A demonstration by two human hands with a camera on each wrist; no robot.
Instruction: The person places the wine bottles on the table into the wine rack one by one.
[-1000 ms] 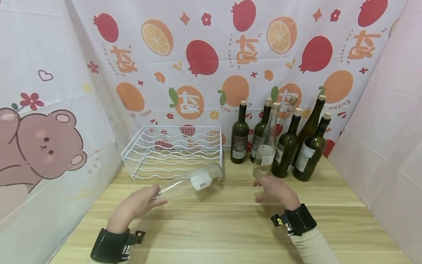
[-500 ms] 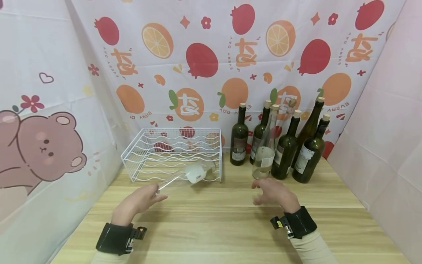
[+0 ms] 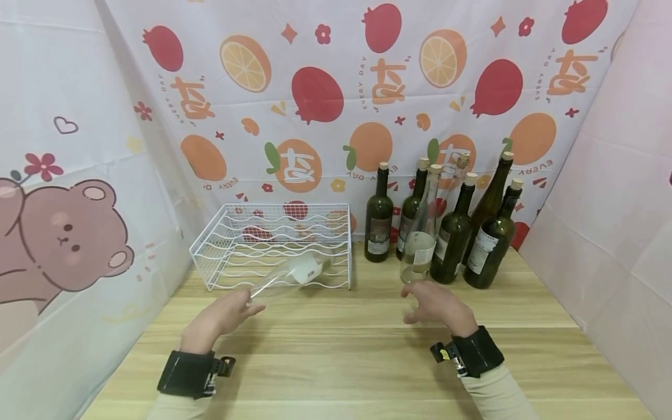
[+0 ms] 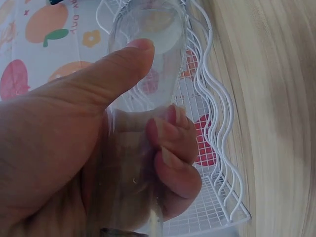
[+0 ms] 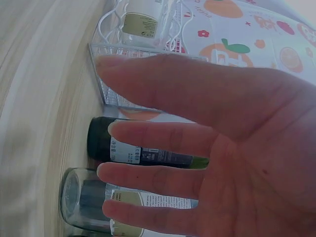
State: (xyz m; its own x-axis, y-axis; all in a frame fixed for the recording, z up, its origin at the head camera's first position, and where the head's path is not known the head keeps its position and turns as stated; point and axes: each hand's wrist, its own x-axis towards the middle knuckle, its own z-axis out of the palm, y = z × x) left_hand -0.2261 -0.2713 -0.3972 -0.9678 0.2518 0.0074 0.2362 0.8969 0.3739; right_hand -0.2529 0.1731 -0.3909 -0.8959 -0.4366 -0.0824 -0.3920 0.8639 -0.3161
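Note:
My left hand (image 3: 223, 318) grips a clear glass bottle (image 3: 306, 268) by its neck, thumb along one side and fingers curled round the other in the left wrist view. The bottle lies tilted, its white-labelled body over the front wavy wires of the white wire rack (image 3: 350, 256). My right hand (image 3: 436, 304) holds nothing; its fingers reach out in front of a standing clear corked bottle (image 3: 420, 233). In the right wrist view the fingers are spread, with a dark green bottle (image 5: 101, 140) and a clear bottle (image 5: 74, 200) beyond them.
Several corked bottles stand together at the back right, among them a green bottle (image 3: 378, 219) nearest the rack and a labelled one (image 3: 488, 248) at the far right. A fruit-print curtain (image 3: 315, 140) hangs behind the wooden table (image 3: 336, 356).
My left hand has moved the clear bottle a little left and back, from the rack's front right corner to over its wires. The right hand has stayed nearly in place.

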